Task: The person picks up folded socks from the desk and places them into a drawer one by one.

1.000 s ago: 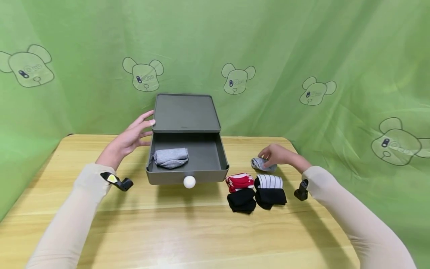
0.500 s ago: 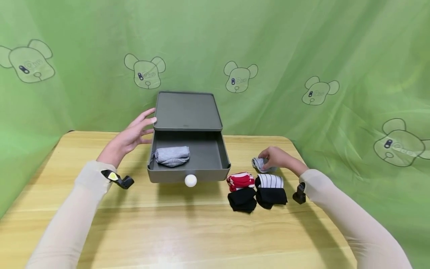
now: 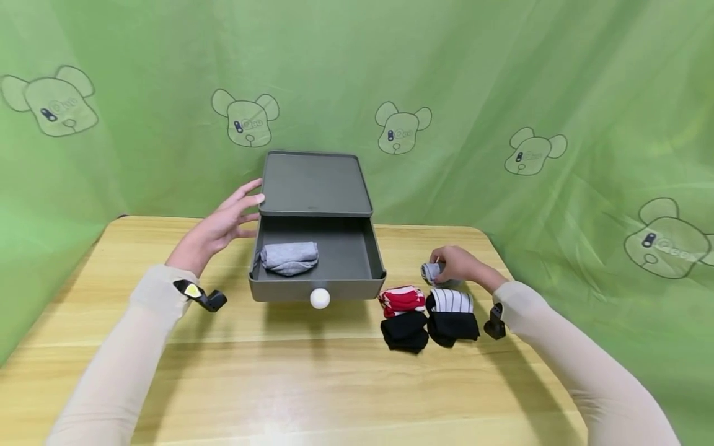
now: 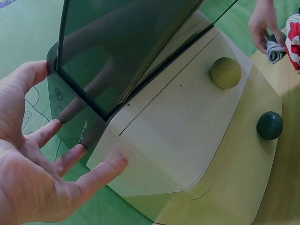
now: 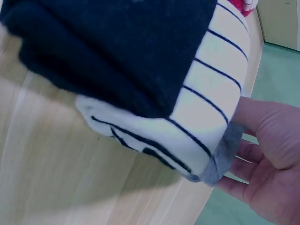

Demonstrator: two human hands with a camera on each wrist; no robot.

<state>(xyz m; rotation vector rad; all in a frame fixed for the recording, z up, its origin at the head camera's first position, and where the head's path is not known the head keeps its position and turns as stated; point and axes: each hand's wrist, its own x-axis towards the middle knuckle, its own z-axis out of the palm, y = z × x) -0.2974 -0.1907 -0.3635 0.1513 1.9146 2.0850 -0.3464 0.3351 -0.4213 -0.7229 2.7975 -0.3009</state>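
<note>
My right hand (image 3: 460, 263) grips a rolled grey sock (image 3: 431, 272) on the table; its fingers and thumb come down around the roll. The right wrist view shows only part of that sock, behind a white striped bundle (image 5: 211, 84). My left hand (image 3: 220, 226) has its fingers spread and touches the left side of a grey drawer box (image 3: 315, 183). The drawer (image 3: 312, 289) is pulled out, with a round white knob (image 3: 320, 298) at its front. Inside, on the left, lies another rolled grey sock (image 3: 290, 257).
In front of my right hand lie a red and white bundle (image 3: 403, 301), the striped one beside it, and two black folded bundles, one on the left (image 3: 404, 331) and one on the right (image 3: 454, 326). A green curtain (image 3: 334, 68) hangs behind the wooden table (image 3: 268, 384).
My right hand has shifted slightly left over the grey sock and its fingers have closed in around it. The left hand stays on the box. The head view has shifted a little.
</note>
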